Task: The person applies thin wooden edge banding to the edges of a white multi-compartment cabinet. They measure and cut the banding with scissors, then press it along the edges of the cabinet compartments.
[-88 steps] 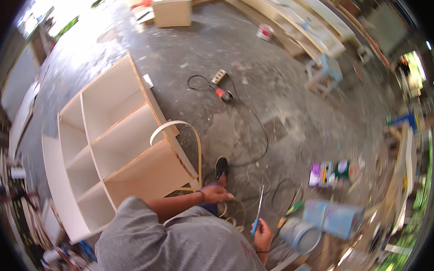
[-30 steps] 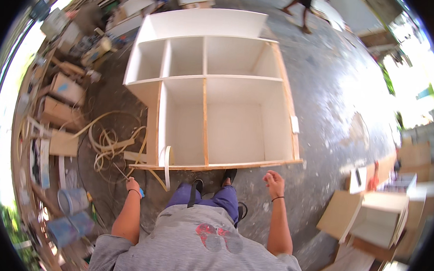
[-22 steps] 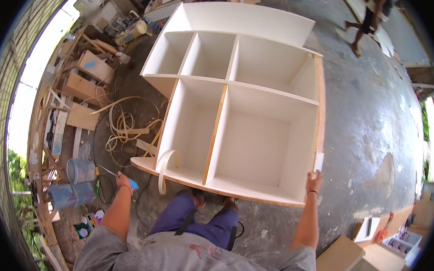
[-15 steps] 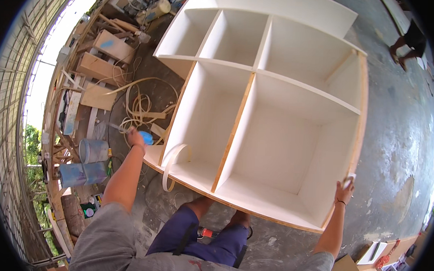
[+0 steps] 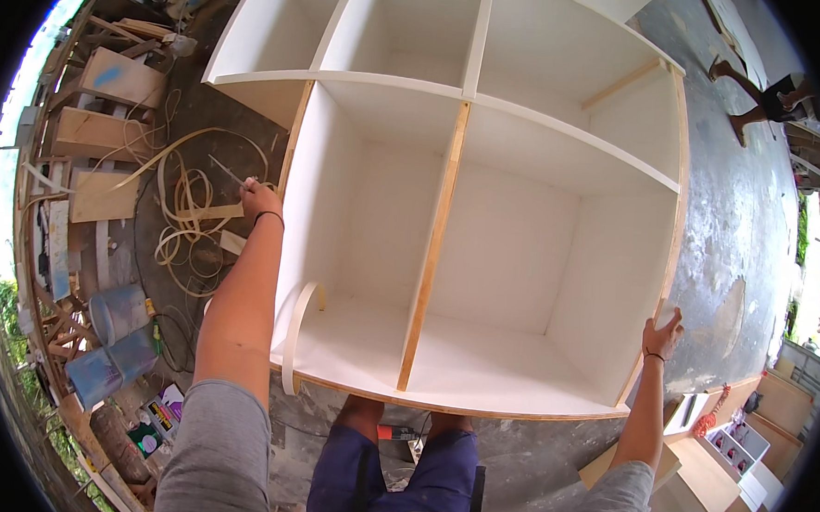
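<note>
A large white cabinet (image 5: 512,261) with open compartments lies before me, its front edges partly faced in bare wood. My left hand (image 5: 261,200) is closed on a thin, pointed, greyish tool (image 5: 222,169) beside the cabinet's left side; its exact kind is unclear. My right hand (image 5: 663,338) is at the cabinet's lower right edge, its fingers bent around a small white piece (image 5: 664,312), mostly hidden. A pale strip of edge banding (image 5: 292,338) curls over the near left edge of the cabinet.
Coiled banding (image 5: 185,212) lies on the floor at left. Beyond it are wood boxes (image 5: 110,134), paint-stained buckets (image 5: 118,315) and scraps. A red-ended tool (image 5: 397,432) lies near my legs. Boards and a white tray (image 5: 734,446) stand at lower right; another person's legs (image 5: 743,102) show far right.
My left hand has moved farther along the cabinet's left side with the pointed tool. A blue item seen beside that hand is no longer visible. My right hand remains at the right edge.
</note>
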The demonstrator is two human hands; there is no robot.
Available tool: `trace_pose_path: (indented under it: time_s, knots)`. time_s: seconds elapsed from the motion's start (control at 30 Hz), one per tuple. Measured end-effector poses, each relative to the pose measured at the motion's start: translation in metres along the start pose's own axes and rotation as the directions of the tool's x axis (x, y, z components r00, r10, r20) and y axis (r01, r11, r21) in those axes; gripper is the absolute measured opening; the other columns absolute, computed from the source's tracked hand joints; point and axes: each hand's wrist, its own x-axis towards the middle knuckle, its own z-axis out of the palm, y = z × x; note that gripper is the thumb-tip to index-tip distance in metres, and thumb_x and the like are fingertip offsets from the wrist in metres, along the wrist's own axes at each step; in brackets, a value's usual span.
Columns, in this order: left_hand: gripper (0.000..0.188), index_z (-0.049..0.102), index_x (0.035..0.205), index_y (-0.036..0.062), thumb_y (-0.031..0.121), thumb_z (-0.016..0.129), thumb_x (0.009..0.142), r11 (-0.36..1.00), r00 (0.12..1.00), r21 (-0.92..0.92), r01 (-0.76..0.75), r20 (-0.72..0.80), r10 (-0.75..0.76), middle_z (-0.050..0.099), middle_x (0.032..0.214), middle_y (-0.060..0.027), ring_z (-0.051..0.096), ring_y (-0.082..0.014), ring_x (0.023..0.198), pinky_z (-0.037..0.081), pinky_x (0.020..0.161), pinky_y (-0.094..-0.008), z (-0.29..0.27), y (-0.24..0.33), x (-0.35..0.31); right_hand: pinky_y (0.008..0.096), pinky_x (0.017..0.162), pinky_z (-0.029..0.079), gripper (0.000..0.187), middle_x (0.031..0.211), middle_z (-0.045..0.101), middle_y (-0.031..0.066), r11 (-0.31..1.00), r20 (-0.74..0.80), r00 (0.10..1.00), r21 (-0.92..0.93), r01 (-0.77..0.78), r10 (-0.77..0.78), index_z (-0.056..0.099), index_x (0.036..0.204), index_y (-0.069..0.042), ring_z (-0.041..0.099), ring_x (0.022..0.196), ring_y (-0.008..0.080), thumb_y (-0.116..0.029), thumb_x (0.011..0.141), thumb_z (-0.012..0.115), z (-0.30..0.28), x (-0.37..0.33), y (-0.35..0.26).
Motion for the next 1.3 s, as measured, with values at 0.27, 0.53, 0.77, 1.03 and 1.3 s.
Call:
trace_pose_path:
  time_s: [0.27,0.53,0.77,1.03,1.3]
  knots:
    - [0.049,0.052,0.128,0.0049,0.036,0.027,0.101,0.971,0.976,0.106,0.216,-0.035,-0.213,0.057,0.128,-0.0201,0.055,-0.0386,0.116,0.044,0.097,-0.0511,0.006,0.024,0.012,0.0493,0.079,0.050,0.051,0.103,0.065,0.0243,0.768,0.259,0.814,0.560,0.313,-0.520,0.045,0.128,-0.017,0.061,0.096,0.0466,-0.030,0.083,0.067,-0.073,-0.074,-0.310]
    - [0.052,0.051,0.132,0.0135,0.042,0.023,0.101,0.928,0.963,0.260,0.267,-0.049,-0.264,0.057,0.132,-0.0095,0.057,-0.0354,0.115,0.045,0.092,-0.0523,0.010,0.038,-0.004,0.0466,0.088,0.049,0.064,0.111,0.064,0.0216,0.833,0.563,0.633,0.210,0.513,-0.532,0.031,0.141,-0.010,0.060,0.106,0.0399,-0.033,0.084,0.050,-0.092,-0.035,-0.577]
    - [0.054,0.049,0.136,0.0146,0.044,0.020,0.101,0.884,0.934,0.322,0.340,-0.001,-0.358,0.052,0.138,-0.0051,0.056,-0.0302,0.117,0.046,0.092,-0.0480,-0.007,0.060,-0.007,0.0463,0.092,0.048,0.067,0.115,0.061,0.0225,0.863,0.618,0.643,0.121,0.490,-0.452,0.026,0.144,-0.008,0.059,0.109,0.0369,-0.033,0.086,0.047,-0.086,-0.036,-0.603]
    - [0.055,0.049,0.136,0.0124,0.044,0.021,0.101,0.862,0.922,0.350,0.366,-0.010,-0.388,0.052,0.138,-0.0058,0.054,-0.0300,0.120,0.045,0.095,-0.0457,0.002,0.058,0.000,0.0474,0.092,0.047,0.067,0.116,0.061,0.0233,0.871,0.598,0.652,0.183,0.455,-0.466,0.026,0.143,-0.008,0.058,0.110,0.0389,-0.032,0.085,0.047,-0.083,0.030,-0.659]
    - [0.058,0.051,0.133,0.0092,0.047,0.021,0.101,0.880,0.925,0.301,0.368,-0.023,-0.380,0.051,0.138,-0.0089,0.052,-0.0328,0.121,0.042,0.096,-0.0475,0.004,0.052,0.003,0.0485,0.095,0.046,0.069,0.117,0.060,0.0246,0.855,0.506,0.703,0.161,0.493,-0.501,0.025,0.144,-0.008,0.057,0.111,0.0400,-0.035,0.084,0.048,-0.076,0.110,-0.720]
